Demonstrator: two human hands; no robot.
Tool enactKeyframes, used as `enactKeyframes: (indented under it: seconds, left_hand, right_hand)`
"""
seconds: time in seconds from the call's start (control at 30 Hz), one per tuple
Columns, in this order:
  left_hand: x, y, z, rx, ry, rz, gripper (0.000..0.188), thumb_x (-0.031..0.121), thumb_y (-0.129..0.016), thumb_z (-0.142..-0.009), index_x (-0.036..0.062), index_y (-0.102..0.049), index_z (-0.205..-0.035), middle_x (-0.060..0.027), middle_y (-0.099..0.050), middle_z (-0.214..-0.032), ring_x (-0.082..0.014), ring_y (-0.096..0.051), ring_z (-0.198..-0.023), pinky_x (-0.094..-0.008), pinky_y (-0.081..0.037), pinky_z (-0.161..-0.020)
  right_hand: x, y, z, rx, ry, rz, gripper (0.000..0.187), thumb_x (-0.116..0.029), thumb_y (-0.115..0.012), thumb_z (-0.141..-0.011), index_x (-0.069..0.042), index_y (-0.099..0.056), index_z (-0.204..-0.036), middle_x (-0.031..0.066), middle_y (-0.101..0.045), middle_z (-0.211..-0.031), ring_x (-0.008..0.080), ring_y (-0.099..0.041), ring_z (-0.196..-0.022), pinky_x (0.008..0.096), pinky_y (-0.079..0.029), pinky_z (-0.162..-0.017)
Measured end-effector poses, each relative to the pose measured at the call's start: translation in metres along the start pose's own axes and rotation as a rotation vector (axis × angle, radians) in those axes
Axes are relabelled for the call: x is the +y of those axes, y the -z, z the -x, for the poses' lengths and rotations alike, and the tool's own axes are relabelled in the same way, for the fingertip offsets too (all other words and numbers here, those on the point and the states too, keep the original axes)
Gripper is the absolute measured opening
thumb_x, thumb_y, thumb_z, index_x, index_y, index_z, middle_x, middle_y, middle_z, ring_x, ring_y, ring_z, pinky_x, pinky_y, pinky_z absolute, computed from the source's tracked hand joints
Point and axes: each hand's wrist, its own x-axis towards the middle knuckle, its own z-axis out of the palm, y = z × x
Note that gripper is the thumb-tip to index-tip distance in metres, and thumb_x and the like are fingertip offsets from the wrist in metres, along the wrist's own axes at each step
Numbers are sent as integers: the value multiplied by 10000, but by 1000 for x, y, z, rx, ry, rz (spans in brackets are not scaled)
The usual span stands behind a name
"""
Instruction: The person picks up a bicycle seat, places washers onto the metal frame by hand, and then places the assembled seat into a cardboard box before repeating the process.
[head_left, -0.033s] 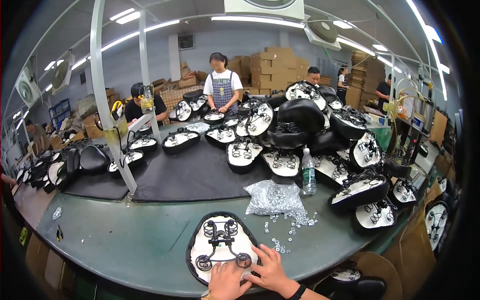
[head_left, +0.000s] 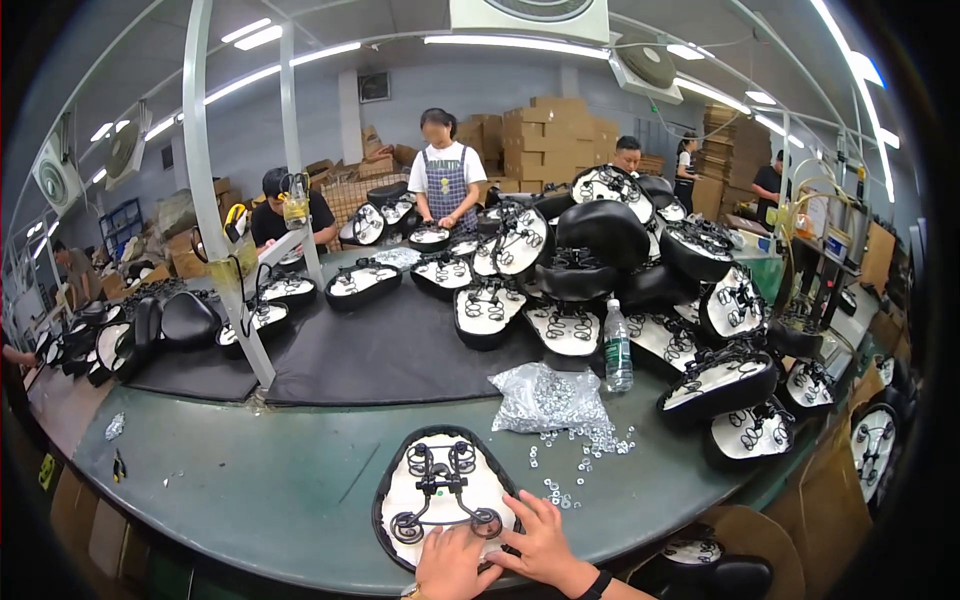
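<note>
Left hand (head_left: 450, 568) and right hand (head_left: 542, 545): bare. Right wrist: narrow, plain black band (head_left: 597, 585); forearm bare behind it. Left wrist: yellowish item (head_left: 410, 593), mostly cut off, type unclear.

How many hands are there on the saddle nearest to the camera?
2: the left hand is at the near end of the saddle, the right hand at its near right edge, by a black coil. No other hand there seems hidden.
</note>
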Motion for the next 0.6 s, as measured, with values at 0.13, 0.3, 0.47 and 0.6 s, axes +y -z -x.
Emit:
enactKeyframes:
  seconds: [0.13,0.3,0.47,0.6]
  left_hand:
    - [-3,-15,11,8,6,-24,597,412,-707,-865,51,-582,-1323,-181,-587,-1298,-353,-522,-1270,-532,-386,-1086]
    - [2,-6,5,-60,22,-17,578,405,-699,-870,44,-592,-1309,-175,-600,-1278,-352,-550,-1225,-519,-408,-1077]
    - [0,-5,6,-87,70,57,568,388,-710,-852,34,-611,-1286,-183,-599,-1287,-365,-548,-1222,-517,-406,-1077]
    - [3,-9,7,30,19,30,571,383,-716,-837,30,-616,-1275,-199,-591,-1295,-388,-539,-1213,-520,-395,-1085]
  right_hand:
    - [3,-4,4,2,17,-23,419,-563,-750,-819,-219,-783,-1057,100,-521,-1477,346,-414,-1393,598,-284,-1104]
    - [9,-8,9,26,11,-66,413,-569,-754,-813,-223,-787,-1035,92,-533,-1462,336,-414,-1393,589,-290,-1098]
    - [4,-3,5,21,-1,-28,422,-573,-741,-824,-231,-780,-1067,98,-534,-1455,328,-400,-1410,609,-271,-1096]
    - [-5,5,2,-26,-31,88,433,-560,-730,-840,-235,-760,-1125,105,-515,-1482,332,-378,-1435,623,-256,-1102]
